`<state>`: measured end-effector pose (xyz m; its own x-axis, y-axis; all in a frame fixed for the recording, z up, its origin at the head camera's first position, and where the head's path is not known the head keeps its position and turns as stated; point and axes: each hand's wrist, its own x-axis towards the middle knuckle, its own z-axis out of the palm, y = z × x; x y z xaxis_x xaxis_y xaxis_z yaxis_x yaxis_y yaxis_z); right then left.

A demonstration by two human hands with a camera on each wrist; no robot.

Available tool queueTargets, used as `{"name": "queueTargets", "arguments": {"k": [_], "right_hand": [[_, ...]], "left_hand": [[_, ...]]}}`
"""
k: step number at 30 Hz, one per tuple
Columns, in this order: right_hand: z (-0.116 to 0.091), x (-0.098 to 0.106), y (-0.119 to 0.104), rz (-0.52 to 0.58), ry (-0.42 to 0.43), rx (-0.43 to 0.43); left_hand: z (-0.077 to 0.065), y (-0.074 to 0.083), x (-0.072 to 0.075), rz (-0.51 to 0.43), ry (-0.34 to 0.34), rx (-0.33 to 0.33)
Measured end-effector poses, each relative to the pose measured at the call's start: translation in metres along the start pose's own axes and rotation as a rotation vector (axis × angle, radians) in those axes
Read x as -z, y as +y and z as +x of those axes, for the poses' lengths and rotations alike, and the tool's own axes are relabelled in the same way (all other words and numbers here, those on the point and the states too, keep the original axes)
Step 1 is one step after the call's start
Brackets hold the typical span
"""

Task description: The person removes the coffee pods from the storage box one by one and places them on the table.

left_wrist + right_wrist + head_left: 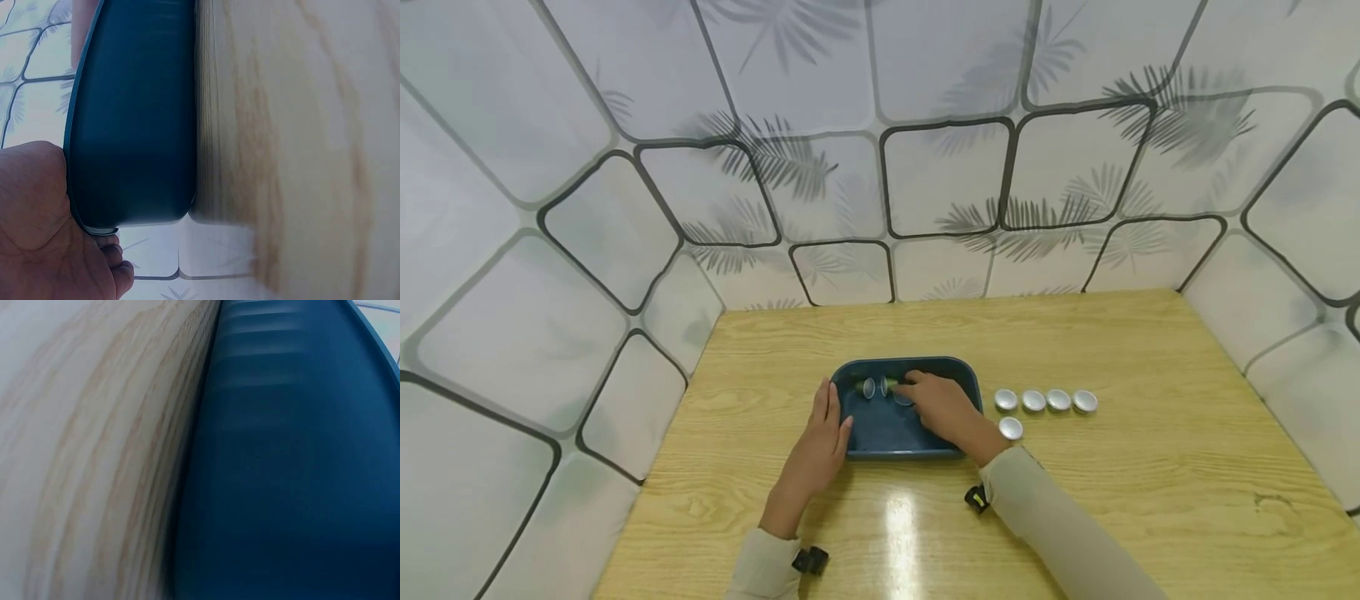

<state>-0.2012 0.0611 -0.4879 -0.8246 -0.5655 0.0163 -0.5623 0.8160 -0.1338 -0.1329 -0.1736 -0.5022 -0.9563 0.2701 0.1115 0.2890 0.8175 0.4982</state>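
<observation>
A dark blue tray (880, 454) stands on the table. My left hand (820, 437) rests along its left side, fingers stretched out against the wall and thumb by the rim; the left wrist view shows the palm (34, 231) against the rim. My right hand (943, 404) reaches over the tray's right side, its fingers bent down at the small capsules inside; whether they pinch one is hidden. A capsule with a pale round face (868, 388) and a green-bodied capsule (890, 385) lie on their sides left of those fingers. Another round capsule (903, 400) shows just below them.
Right of the tray, several silver-topped round capsules (1033, 401) stand in a row, with a single capsule (1011, 429) in front of the row's left end. Patterned cloth walls (947, 183) enclose the back and sides of the wooden table (760, 358).
</observation>
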Motion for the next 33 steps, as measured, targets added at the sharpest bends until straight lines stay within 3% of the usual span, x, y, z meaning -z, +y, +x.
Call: {"name": "queueTargets", "arguments": {"k": [12,23,33], "right_hand": [[-0.002,-0.003,0.001,0.067,0.018,0.010],[-0.009,-0.003,0.000,-0.017,-0.004,-0.077],[-0.023,0.002,0.004,0.058,-0.025,0.068]], "left_hand": [[0.000,0.000,0.000,0.003,0.002,-0.002],[0.000,0.000,0.000,-0.002,-0.011,0.006],[0.000,0.001,0.000,-0.017,-0.010,0.007]]}}
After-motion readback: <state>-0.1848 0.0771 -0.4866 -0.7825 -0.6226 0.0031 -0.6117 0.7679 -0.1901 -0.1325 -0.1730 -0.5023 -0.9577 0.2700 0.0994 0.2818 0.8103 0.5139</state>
